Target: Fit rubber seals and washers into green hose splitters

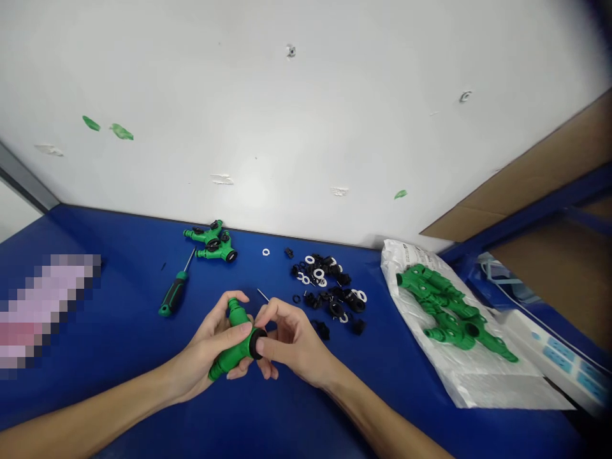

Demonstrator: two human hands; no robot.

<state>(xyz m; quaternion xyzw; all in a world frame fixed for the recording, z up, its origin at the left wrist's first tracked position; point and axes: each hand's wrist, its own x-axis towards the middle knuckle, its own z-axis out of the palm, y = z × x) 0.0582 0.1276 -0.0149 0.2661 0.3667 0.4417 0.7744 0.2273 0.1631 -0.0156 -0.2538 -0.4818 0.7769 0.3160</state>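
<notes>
Gripping a green plastic hose connector [232, 352]
My left hand [210, 347] closes around it, my right hand [291, 341] pinches its black rubber ring [257, 344], loose washers [329, 287] lie beyond.

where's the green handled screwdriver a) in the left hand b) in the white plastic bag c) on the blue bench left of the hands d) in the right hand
C: the screwdriver lies on the blue bench, to the side of the left hand and away from the right hand.
</notes>
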